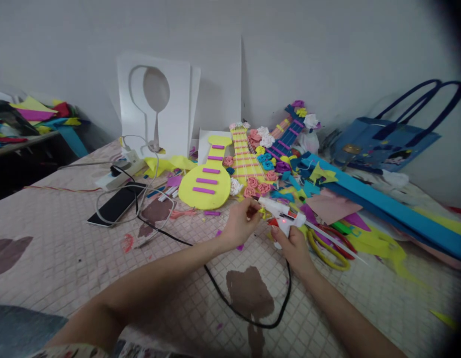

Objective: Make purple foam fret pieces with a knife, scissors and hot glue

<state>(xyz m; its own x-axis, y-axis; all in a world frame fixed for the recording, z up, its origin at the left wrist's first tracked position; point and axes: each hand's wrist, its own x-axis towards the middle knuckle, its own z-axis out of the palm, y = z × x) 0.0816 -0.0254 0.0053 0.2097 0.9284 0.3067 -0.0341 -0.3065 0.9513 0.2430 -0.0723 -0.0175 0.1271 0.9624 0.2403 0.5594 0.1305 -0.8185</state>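
My right hand (295, 243) grips a white hot glue gun (280, 209) by its handle, thumb by the orange-red part, with a small red light showing. A long pale glue stick (336, 238) juts from its back end. My left hand (242, 223) is closed in a pinch close to the nozzle; what it pinches is too small to make out. Beyond the hands lies a yellow guitar-shaped cutout (205, 191) with purple strips across it. Beside it stands a yellow piece strung with white threads (243, 151), set among pink, white and blue paper flowers (265, 160).
A black cable (230, 303) loops in front of my hands. Scissors (329, 251) and coloured scraps (330, 206) lie at right, near a long blue strip (383, 209) and a blue bag (368, 141). A phone (116, 204), power strip (120, 174) and white cut-out board (180, 109) are at left.
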